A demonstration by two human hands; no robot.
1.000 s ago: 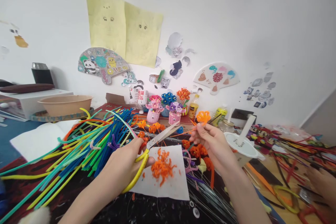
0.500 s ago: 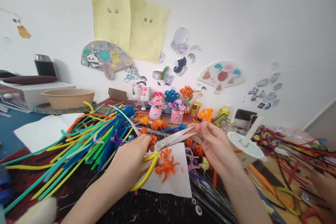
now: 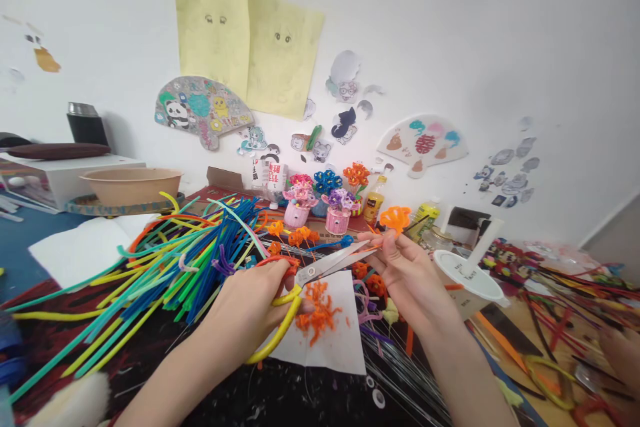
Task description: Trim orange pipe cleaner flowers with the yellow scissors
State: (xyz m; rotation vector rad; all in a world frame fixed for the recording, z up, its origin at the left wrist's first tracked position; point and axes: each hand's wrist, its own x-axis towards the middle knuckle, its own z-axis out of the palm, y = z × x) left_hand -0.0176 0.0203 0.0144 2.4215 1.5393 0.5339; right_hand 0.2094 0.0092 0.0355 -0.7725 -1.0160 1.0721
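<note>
My left hand (image 3: 257,303) is closed around scissors (image 3: 312,272) with one yellow and one red-orange handle loop. Their blades point right and reach the fingers of my right hand (image 3: 413,273). That hand pinches an orange pipe-cleaner flower (image 3: 395,219), its head standing above the fingertips. A thin orange strand lies by the blade tips; whether it is between them is hard to make out. Beneath the scissors, orange fuzz clippings (image 3: 318,313) lie in a heap on a white paper sheet (image 3: 345,347).
A bundle of coloured pipe cleaners (image 3: 200,267) spreads at left. Several small orange flowers (image 3: 303,236) lie behind the scissors, before potted pipe-cleaner flowers (image 3: 338,213). A white stand (image 3: 467,273) is at right. Another person's hand (image 3: 620,350) shows at the right edge.
The scissor blades have closed a little near the orange strand. Both hands stay almost in the same place, and the orange flower has shifted very slightly right.
</note>
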